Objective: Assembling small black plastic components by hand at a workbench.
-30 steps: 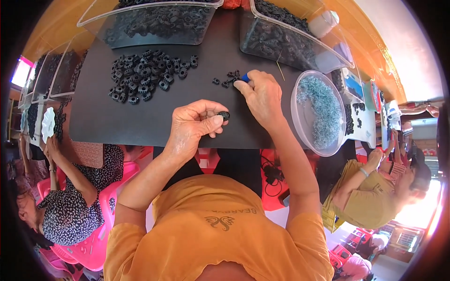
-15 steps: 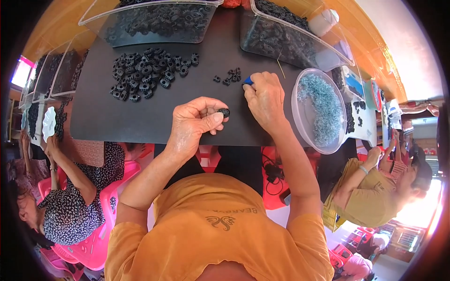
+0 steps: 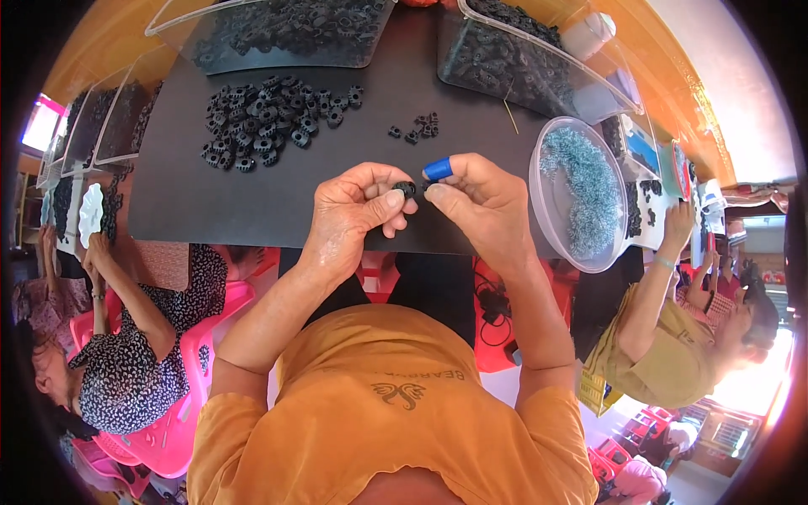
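Between its thumb and fingers, my left hand (image 3: pixel 353 210) grips a small black plastic part (image 3: pixel 406 188). Close on its right, my right hand (image 3: pixel 488 206) pinches a tiny black piece (image 3: pixel 428 183), mostly covered by the fingertips. Blue tape (image 3: pixel 438 169) wraps the right index finger. The two hands nearly meet over the table's near edge. Just beyond them lies a little cluster of small black pieces (image 3: pixel 425 127). A larger heap of black plastic parts (image 3: pixel 261 122) sits farther left on the dark table (image 3: pixel 185 194).
Clear bins of black parts, one at far left (image 3: pixel 286 55) and one at far right (image 3: pixel 505 76), stand along the back. A round clear tub (image 3: pixel 545 215) holds pale blue-green springy bits (image 3: pixel 585 189). A thin stick (image 3: pixel 512 116) lies nearby. Co-workers sit left (image 3: pixel 135 370) and right (image 3: pixel 665 353).
My right hand has come back from the small cluster toward my left hand, carrying a tiny black piece. My left hand keeps its part. The co-worker at right has raised an arm toward the table.
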A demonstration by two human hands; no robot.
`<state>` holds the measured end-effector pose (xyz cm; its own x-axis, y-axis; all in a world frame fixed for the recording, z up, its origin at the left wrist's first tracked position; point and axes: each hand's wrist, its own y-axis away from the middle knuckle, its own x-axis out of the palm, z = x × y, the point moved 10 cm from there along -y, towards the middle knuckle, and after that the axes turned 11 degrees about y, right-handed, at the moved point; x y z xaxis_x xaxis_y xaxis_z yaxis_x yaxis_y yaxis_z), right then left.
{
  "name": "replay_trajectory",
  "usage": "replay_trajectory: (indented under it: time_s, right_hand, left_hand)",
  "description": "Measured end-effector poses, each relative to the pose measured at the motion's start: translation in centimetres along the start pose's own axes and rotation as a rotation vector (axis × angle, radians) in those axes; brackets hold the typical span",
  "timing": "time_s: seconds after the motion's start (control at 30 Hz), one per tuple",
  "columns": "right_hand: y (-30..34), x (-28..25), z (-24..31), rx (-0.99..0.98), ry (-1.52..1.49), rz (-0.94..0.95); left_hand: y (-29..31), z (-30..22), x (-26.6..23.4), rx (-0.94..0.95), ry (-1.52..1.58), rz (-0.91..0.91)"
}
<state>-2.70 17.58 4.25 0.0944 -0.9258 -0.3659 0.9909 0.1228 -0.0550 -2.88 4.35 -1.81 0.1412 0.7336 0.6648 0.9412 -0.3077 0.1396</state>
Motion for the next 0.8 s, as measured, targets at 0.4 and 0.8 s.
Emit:
replay_trajectory:
  time_s: [0.4, 0.8]
  right_hand:
    - [0.1, 1.0, 0.7, -0.026, -0.048, 0.047]
    - [0.5, 1.4, 0.0, -0.003, 0.088, -0.032]
  left_hand:
    - [0.3, 0.1, 0.0, -0.003, -0.028, 0.018]
    - [0.8, 0.4, 0.0, 0.022, -0.042, -0.016]
